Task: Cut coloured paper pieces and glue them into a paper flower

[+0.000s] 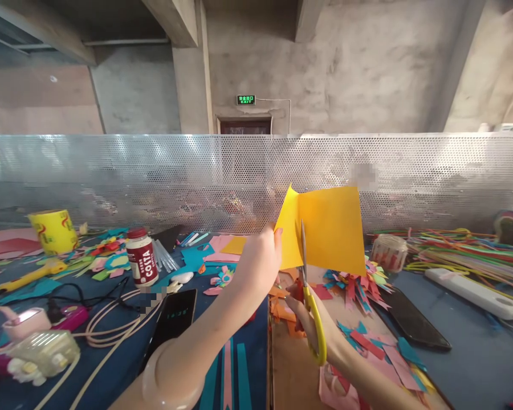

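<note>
Head view: left hand (263,259) pinches yellow paper (331,228), right hand (312,327) (fingers mostly hidden) grips scissors (310,290).

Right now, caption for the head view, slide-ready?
Left hand holds yellow paper upright while right hand cuts it with yellow scissors.

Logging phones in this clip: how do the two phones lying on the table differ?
The left phone has a lit screen showing digits; the right phone is dark. The left phone lies beside cables and the Costa bottle; the right phone lies among paper scraps. Both are black, flat, face up.
</note>
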`<state>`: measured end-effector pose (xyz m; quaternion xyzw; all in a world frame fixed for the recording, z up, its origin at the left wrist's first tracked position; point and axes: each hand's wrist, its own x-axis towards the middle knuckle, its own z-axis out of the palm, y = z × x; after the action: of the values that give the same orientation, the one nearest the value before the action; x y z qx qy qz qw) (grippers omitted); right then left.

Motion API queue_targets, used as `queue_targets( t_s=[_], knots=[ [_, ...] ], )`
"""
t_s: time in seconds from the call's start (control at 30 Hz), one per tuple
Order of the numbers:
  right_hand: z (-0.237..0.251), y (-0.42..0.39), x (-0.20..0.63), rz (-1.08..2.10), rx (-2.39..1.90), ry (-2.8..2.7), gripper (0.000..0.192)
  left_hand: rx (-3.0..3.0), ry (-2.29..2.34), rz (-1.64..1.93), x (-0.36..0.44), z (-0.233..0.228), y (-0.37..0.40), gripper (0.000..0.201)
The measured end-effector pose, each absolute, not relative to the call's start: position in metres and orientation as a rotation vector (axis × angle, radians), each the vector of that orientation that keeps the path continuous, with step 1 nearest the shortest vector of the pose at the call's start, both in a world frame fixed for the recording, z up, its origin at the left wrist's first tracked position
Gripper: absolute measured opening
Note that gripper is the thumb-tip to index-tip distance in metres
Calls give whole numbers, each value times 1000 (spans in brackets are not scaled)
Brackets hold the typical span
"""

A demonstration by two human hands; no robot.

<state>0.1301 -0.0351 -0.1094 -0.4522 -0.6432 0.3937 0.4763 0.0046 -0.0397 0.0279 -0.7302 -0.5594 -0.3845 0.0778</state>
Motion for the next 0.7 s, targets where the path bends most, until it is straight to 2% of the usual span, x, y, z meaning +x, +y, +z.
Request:
queue_targets(
  t_s=[0.23, 0.53, 0.7],
  knots=[
    [-114, -27, 130, 831, -1107, -1593, 22, -2170, -1639, -1140, 6, 29, -43, 32],
    [-106, -30, 117, 903, -1259, -1336, 35, -2223, -1707, -1148, 9, 24, -40, 33],
    [-102, -34, 120, 869, -1268, -1310, 35, -2315, -1711, -1215, 10, 25, -41, 31]
  ],
)
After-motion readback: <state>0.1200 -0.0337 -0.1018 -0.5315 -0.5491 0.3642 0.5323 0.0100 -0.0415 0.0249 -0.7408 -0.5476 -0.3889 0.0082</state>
